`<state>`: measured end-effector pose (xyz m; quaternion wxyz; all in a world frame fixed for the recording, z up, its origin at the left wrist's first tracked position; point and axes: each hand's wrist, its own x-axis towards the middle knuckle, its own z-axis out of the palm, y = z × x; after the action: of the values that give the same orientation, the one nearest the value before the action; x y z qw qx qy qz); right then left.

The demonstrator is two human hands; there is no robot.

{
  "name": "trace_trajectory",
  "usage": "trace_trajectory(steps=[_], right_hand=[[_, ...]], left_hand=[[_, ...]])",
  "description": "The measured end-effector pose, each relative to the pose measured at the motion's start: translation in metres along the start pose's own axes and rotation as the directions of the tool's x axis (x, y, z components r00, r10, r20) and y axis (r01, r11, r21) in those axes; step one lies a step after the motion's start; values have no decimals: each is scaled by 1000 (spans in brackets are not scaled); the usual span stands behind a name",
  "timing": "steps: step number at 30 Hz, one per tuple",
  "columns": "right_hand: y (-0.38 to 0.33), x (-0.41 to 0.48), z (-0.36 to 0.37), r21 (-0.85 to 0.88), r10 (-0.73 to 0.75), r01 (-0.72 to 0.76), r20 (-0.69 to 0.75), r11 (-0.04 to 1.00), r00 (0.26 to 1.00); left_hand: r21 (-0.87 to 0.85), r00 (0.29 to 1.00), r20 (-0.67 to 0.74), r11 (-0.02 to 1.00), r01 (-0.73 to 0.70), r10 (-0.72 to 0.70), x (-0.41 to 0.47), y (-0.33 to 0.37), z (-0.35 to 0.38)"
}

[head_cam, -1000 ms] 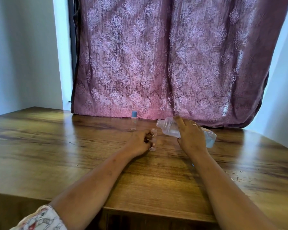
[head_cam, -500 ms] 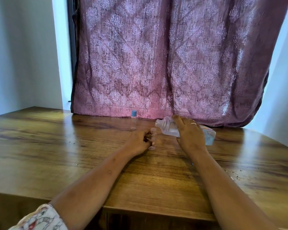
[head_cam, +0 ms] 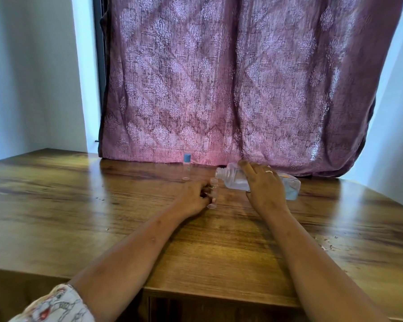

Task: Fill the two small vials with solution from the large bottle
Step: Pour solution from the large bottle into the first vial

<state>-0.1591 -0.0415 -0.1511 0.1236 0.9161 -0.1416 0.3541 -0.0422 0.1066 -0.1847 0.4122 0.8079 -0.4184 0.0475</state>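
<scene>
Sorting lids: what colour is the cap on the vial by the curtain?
The cap is light blue; head view.

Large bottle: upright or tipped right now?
Tipped. The large bottle lies near horizontal in the right hand, its uncapped mouth pointing toward the open vial held by the left hand.

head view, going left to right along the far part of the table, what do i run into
Blue-capped vial → left hand → open vial → large bottle. The right hand overlaps the bottle it grips, so it has no clear place.
</scene>
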Motion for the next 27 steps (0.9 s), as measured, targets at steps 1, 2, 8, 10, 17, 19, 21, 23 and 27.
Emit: trace_trajectory(steps=[1,2,8,10,17,19,21,23,27], right_hand=[[0,0,1,-5,2,-2,-10,1000,1000],[0,0,2,-6,1,-1,-21,1000,1000],[0,0,1,-15,-7,6,-37,1000,999],[0,0,2,-8,-5,5,-40,1000,999],[1,1,6,-27,-16,14,-72,1000,997],[2,1,7,-31,-21,18,-71,999,997],[2,1,7,-26,-22,20,-79,999,997],[2,2,8,-30,-22,20,-89,999,996],[3,2,10,-38,-31,27,-98,999,995]], left_hand=[[3,1000,-1,1000,1,-1,0,0,0],[8,1000,-1,1000,2,-2,0,0,0],[11,1000,10,1000,10,-10,1,-1,0],[6,1000,6,1000,8,-8,1,0,0],[30,1000,5,999,15,-15,2,-1,0],[39,1000,-4,999,20,-20,2,-2,1],[44,1000,-8,999,25,-25,2,-2,1],[49,1000,-6,999,25,-24,3,-3,1],[59,1000,-2,998,24,-24,3,-4,1]])
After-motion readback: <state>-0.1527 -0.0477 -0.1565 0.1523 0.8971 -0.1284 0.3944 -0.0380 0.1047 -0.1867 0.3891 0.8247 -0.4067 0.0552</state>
